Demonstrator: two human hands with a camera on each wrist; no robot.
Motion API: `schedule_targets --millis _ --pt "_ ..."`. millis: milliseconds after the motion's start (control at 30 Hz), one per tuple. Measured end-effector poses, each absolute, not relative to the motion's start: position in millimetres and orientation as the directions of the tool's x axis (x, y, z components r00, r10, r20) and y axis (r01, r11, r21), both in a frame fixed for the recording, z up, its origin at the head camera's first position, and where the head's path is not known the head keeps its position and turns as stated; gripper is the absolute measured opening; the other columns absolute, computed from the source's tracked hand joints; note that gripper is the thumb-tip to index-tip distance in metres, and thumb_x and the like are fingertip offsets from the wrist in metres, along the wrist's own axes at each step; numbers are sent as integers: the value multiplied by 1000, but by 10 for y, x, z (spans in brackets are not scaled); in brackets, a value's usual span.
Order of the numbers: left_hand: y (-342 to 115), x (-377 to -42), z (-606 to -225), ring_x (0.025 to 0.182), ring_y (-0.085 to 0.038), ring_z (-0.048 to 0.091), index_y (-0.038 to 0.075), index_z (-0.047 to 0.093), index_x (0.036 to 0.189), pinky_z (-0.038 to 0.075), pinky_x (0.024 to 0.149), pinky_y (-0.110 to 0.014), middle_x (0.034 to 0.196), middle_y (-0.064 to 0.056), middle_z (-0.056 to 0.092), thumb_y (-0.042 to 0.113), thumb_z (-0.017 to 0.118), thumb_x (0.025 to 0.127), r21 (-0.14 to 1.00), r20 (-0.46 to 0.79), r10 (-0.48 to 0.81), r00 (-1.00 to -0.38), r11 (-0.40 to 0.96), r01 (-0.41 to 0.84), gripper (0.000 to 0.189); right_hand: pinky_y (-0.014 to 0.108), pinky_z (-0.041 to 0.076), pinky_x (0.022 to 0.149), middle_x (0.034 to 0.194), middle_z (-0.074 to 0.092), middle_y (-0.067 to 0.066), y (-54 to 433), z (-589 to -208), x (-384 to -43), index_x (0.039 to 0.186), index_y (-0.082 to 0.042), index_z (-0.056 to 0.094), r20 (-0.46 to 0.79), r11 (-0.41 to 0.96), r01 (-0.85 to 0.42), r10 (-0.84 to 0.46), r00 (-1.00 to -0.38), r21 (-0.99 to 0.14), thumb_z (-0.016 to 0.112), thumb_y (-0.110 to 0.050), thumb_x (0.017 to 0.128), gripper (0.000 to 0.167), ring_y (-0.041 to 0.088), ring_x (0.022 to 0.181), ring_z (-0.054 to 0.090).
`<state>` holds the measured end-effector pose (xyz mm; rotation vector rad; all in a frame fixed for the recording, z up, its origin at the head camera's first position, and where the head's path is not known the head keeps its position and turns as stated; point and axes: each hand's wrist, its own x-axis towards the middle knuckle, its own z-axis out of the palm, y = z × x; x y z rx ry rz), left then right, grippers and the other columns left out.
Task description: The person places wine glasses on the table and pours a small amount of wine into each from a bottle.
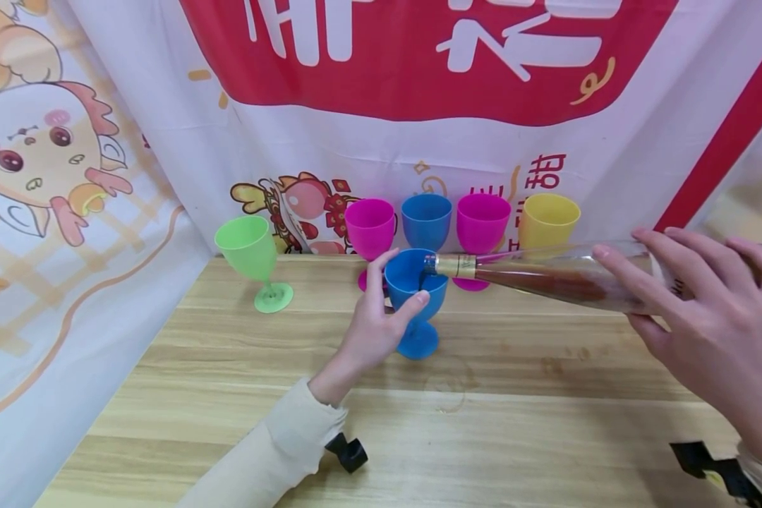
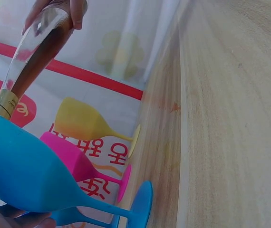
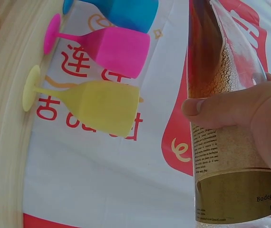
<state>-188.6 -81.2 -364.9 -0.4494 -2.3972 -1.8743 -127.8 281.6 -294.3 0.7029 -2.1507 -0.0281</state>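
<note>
A blue plastic goblet [image 1: 427, 310] stands upright at the middle of the table. My left hand [image 1: 376, 321] holds its bowl, with the thumb on the near side and fingers round the left. My right hand [image 1: 724, 310] grips a clear glass wine bottle [image 1: 565, 279] by its labelled body, also visible in the right wrist view as a bottle [image 3: 230, 161] with reddish-brown, bubbly liquid. Tipped nearly level, the bottle has its neck [image 1: 454, 266] over the goblet's rim. A thin dark stream drops from the mouth into the bowl.
Behind, along the cloth backdrop [image 1: 381, 155], stand two pink goblets [image 1: 370, 226], another blue goblet [image 1: 427, 215] and a yellow goblet [image 1: 549, 219]. A light green goblet [image 1: 250, 250] is at the table's back left. Wet ring marks [image 1: 447, 391] show on the wooden table [image 1: 292, 339].
</note>
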Motion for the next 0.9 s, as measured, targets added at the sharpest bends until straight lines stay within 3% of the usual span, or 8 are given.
schedule_targets --millis 733,900 --pt "-804 -1887 -3656 151 -35 45 33 22 163 55 107 -63 165 -7 41 31 68 103 936 238 187 -953 218 277 76 73 27 120 150 54 28 2775 -2958 -1278 156 -25 54 751 830 -496 -493 -439 255 75 -11 68 92 56 132 48" --pt "-804 -1886 -3656 150 -34 46 34 22 163 55 107 -62 165 -6 42 32 68 103 936 236 183 -954 220 274 75 72 27 120 151 54 28 2767 -2955 -1274 157 -25 52 743 831 -491 -498 -448 262 76 -11 66 95 55 133 47"
